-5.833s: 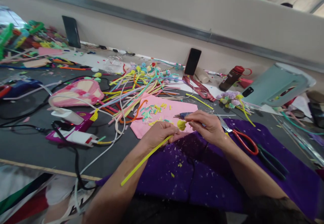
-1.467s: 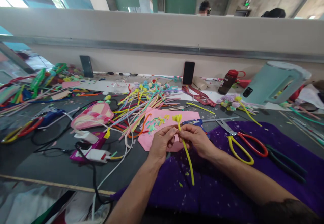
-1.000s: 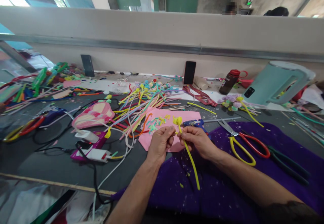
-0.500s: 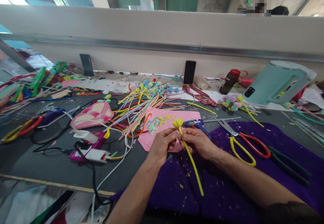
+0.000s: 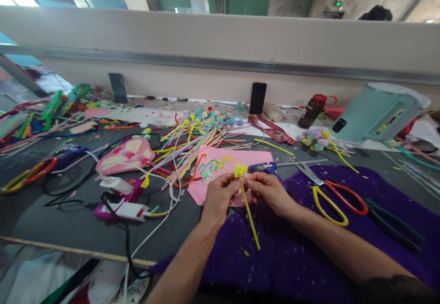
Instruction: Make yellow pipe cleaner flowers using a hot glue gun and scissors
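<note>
Between my two hands is a yellow fuzzy flower (image 5: 240, 171) on a long yellow stem (image 5: 252, 221) that hangs down toward me. My left hand (image 5: 222, 194) pinches the stem just under the flower head. Thumb and fingers of my right hand (image 5: 268, 192) are closed at the stem from the other side. Under the hands lies a pink sheet (image 5: 196, 193) with small cut pieces (image 5: 213, 168) in green and yellow. A blue glue gun (image 5: 266, 169) rests just behind my right hand.
Scissors (image 5: 318, 180) and dark pliers (image 5: 393, 224) lie on purple cloth (image 5: 237, 258) at right. Behind are fuzzy stems (image 5: 192, 146), a phone (image 5: 257, 98), a bottle (image 5: 312, 111) and a kettle (image 5: 366, 111). Cables run from a pink power strip (image 5: 134, 192) at left.
The flower has tilted and turned, showing a more ruffled side. Its stem's lower end has swung left and up. Both hands have shifted slightly.
</note>
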A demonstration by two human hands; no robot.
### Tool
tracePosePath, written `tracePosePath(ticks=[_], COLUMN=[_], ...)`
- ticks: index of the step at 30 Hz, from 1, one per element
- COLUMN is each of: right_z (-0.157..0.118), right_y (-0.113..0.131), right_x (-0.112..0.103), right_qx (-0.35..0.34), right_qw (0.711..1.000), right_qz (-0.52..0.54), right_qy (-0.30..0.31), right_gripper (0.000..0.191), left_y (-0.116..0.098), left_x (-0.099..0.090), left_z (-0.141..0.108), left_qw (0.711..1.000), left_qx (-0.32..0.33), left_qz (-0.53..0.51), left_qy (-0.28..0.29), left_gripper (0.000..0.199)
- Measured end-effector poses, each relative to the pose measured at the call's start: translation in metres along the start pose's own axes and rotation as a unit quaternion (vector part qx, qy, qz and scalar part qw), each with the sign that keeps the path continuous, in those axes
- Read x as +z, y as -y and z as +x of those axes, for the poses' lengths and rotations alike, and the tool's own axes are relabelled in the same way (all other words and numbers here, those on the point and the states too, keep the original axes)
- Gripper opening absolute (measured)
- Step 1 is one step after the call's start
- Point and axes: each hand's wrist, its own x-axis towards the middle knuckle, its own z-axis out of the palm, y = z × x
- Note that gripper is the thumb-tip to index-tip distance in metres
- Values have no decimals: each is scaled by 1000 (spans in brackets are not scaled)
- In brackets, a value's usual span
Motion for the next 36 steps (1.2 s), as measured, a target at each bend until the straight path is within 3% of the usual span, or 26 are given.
tracePosePath(ticks=[3,9,23,36], right_z=[0,-2,1,3], right_y=[2,7,-3,-6], right_x=[1,6,6,5], right_qx=[-9,-19,34,58], right_qw=[999,996,983,973], right_qz=[12,62,179,222], right_qy=[-46,-60,-23,-15], right_gripper=[23,18,22,22], left_y=[-1,0,3,7], left_x=[0,1,-1,3], left_z=[1,0,1,1], left_qw=[1000,1000,992,987], left_qx=[2,17,-88,-116], left_qz=[-6,9,-33,-38], left_qy=[-6,-9,85,107], left_gripper=[22,19,25,28])
